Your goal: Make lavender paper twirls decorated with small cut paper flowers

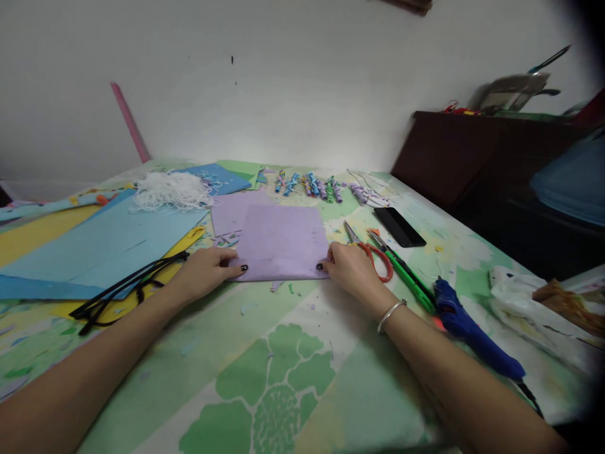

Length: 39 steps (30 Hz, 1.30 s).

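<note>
Pale purple paper (286, 233) — squarish, near edge folded — in the pinch of left hand (208, 271) and right hand (348, 268).

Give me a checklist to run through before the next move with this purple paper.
1. Left hand at the purple paper's near left corner: ok.
2. Right hand at its near right corner: ok.
3. Scissors off the paper: ok, they lie to its right.
4. Tablecloth free of scraps by the near edge: not ok, small bits lie there.
5. Glue gun cool: cannot tell, heat doesn't show.
</note>
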Available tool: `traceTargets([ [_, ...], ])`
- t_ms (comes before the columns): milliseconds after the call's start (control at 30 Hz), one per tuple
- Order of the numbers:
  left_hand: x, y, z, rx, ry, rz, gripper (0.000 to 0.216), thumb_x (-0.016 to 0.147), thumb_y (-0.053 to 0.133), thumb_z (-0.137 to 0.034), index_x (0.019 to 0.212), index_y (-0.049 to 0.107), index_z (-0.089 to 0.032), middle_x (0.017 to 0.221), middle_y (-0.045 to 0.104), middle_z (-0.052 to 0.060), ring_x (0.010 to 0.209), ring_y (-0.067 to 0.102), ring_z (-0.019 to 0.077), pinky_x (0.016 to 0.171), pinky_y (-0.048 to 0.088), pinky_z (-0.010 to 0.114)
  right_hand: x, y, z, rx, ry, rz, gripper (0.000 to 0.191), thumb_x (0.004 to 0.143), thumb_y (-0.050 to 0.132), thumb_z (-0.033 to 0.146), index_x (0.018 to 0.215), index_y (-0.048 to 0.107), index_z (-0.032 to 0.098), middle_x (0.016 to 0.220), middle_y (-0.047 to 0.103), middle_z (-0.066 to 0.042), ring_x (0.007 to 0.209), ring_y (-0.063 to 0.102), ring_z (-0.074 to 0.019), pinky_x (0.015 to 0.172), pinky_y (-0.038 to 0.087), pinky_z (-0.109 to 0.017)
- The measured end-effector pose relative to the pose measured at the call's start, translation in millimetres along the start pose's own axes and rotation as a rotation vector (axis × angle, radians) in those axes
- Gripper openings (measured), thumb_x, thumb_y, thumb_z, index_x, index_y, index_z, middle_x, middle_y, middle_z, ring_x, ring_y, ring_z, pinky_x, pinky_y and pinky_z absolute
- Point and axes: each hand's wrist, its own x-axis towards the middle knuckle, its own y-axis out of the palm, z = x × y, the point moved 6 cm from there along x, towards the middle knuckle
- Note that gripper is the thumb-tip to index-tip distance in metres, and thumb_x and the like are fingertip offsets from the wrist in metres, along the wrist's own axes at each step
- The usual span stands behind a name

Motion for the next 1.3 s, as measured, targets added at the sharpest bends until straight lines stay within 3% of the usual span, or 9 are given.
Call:
traceTargets([
  [167,-11,-4,-11,0.182,-0.005,-0.169,0.037,0.08,0.052,-0.043,0.099,0.06,-0.013,0.085,0.064,0.011,0.081,0.06,0.0282,0.068,0.045,0.037,-2,-1,3,-0.03,0.009,0.009,0.017,0.087,0.057,0.029,0.09,0.065,0.014,0.089,0.07,-0.015,0.084,0.064,-0.0273,0.056,0.027,-0.03],
  [267,-28,2,-50,0.292,0.355,-0.364,0.041,0.086,0.047,-0.021,0.125,0.054,-0.011,0.121,0.059,0.019,0.116,0.051,0.0333,0.096,0.042,0.048,-2,-1,2,-0.034,0.011,0.007,0.017,0.087,0.058,0.03,0.089,0.064,0.015,0.089,0.07,-0.013,0.084,0.064,-0.026,0.057,0.028,-0.029],
  [333,-40,19,-75,0.316,0.607,-0.324,0.038,0.09,0.04,-0.013,0.123,0.059,-0.016,0.127,0.059,0.016,0.123,0.049,0.0309,0.101,0.04,0.049,-1,-1,2,-0.035,0.013,0.003,0.016,0.086,0.058,0.03,0.088,0.064,0.016,0.087,0.07,-0.012,0.084,0.064,-0.0252,0.057,0.028,-0.029],
  [400,-46,35,-89,0.321,0.695,-0.228,0.038,0.094,0.034,-0.012,0.12,0.061,-0.016,0.128,0.06,0.016,0.124,0.051,0.0287,0.101,0.041,0.048,-1,0,2,-0.038,0.02,-0.003,0.015,0.086,0.059,0.03,0.088,0.064,0.016,0.086,0.07,-0.01,0.084,0.064,-0.0248,0.057,0.029,-0.029],
  [667,-43,52,-86,0.294,0.47,0.043,0.071,0.095,0.027,-0.059,0.149,0.026,-0.013,0.153,0.032,0.013,0.142,0.029,0.0304,0.113,0.023,0.053,-6,-2,3,-0.051,0.002,-0.089,0.02,0.086,0.06,0.026,0.101,0.062,0.014,0.097,0.068,-0.012,0.089,0.062,-0.0255,0.066,0.039,-0.031],
  [800,-44,53,-85,0.289,0.438,0.103,0.075,0.094,0.026,-0.061,0.15,0.024,-0.011,0.155,0.026,0.014,0.143,0.023,0.031,0.114,0.019,0.056,-31,0,37,-0.15,-0.292,-0.195,0.029,0.09,0.048,0.011,0.116,0.061,0.012,0.12,0.061,-0.016,0.107,0.056,-0.0295,0.086,0.043,-0.04],
  [900,-45,54,-86,0.291,0.436,0.12,0.079,0.092,0.03,-0.064,0.149,0.025,-0.009,0.155,0.025,0.014,0.144,0.021,0.0313,0.115,0.017,0.057,-53,19,64,-0.115,-0.484,-0.086,0.042,0.091,0.046,0.012,0.133,0.051,0.004,0.135,0.053,-0.021,0.124,0.047,-0.0323,0.104,0.037,-0.046],
  [1067,-45,55,-85,0.294,0.434,0.132,0.081,0.09,0.032,-0.065,0.15,0.022,-0.011,0.156,0.022,0.012,0.145,0.019,0.0314,0.115,0.014,0.059,-62,40,73,-0.075,-0.433,0.088,0.059,0.089,0.045,0.011,0.145,0.03,-0.005,0.152,0.028,-0.023,0.142,0.023,-0.036,0.114,0.023,-0.057],
  [1300,-44,56,-83,0.3,0.429,0.14,0.084,0.088,0.034,-0.067,0.15,0.021,-0.012,0.157,0.02,0.01,0.145,0.017,0.0321,0.114,0.014,0.061,-59,37,71,-0.064,-0.409,0.142,0.06,0.09,0.041,0.011,0.146,0.026,-0.005,0.152,0.025,-0.024,0.142,0.021,-0.0368,0.113,0.023,-0.059],
])
